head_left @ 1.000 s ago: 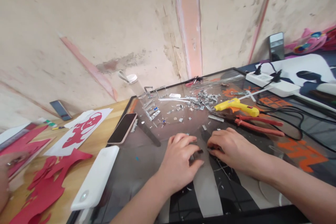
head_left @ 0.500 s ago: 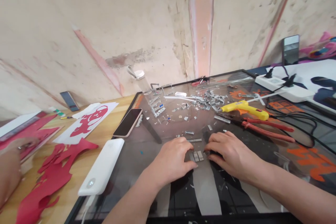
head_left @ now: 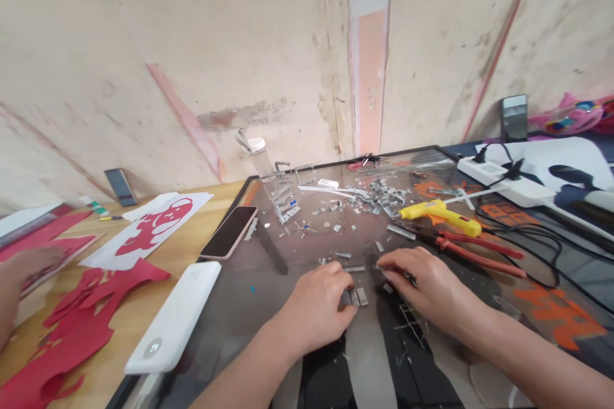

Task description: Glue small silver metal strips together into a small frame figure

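My left hand (head_left: 322,305) rests on the dark glass-like tabletop (head_left: 230,307), thumb and forefinger closed on the edge of a small segmented silver-grey piece (head_left: 359,297). To the right, my right hand (head_left: 425,284) has its thumb and fingertips pinched together at a small dark, see-through strip (head_left: 372,263). The strip is blurred, and its exact kind cannot be told. Below the right hand a thin-barred clear frame (head_left: 411,324) lies on the tabletop. A narrow grey strip (head_left: 355,268) lies just beyond the fingertips.
Silver scraps (head_left: 384,195) lie heaped beyond my hands. Right of them are a yellow glue gun (head_left: 439,214), red-handled pliers (head_left: 484,255) and a power strip (head_left: 503,182) with cables. Leftward are a phone (head_left: 230,232), a white power bank (head_left: 175,316), red paper (head_left: 71,332) and another person's hand (head_left: 29,268).
My right hand has drawn slightly away from my left and lifted, with a dark strip showing at its fingertips. The thin-barred frame beneath it has come into view. The camera has tilted upward.
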`<state>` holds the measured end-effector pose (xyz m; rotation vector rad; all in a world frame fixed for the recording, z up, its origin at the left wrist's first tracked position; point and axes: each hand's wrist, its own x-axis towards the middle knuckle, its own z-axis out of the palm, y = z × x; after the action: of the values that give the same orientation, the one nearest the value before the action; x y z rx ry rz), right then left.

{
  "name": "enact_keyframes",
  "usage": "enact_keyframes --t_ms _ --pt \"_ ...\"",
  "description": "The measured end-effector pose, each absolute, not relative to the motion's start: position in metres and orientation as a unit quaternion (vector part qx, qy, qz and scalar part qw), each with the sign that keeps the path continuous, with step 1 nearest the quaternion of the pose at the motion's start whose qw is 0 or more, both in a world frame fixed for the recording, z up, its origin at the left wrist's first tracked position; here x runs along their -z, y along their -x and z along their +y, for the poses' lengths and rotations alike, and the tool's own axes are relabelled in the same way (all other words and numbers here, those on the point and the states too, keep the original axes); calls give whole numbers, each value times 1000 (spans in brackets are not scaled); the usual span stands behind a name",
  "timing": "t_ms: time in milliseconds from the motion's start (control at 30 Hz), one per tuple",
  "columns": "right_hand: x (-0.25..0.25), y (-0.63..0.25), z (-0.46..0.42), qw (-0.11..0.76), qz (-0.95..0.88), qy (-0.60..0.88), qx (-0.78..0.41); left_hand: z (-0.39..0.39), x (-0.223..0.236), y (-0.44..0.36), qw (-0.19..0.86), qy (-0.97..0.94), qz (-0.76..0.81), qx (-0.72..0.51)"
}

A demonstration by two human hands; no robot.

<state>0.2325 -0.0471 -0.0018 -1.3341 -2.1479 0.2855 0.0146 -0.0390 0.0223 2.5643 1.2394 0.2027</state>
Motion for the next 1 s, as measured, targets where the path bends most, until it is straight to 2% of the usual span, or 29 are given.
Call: enact_keyframes --t_ms 100,233,500,800,1000 --pt "-3 -248 -37 315 -762 553 -119 -39 -21 -14 143 -889 428 -77" --pt "-5 -262 -27 295 -735 599 -115 -40 -21 -13 145 -886 433 -82" --pt "7 -260 -24 207 -768 599 -94 -38 -19 -13 179 -871 452 -76" --pt "0 -247 -21 209 -787 579 -39 -37 -23 -16 190 -866 459 -62" --pt "-18 -225 -11 87 -833 544 40 -37 -19 -15 174 -872 452 -67"
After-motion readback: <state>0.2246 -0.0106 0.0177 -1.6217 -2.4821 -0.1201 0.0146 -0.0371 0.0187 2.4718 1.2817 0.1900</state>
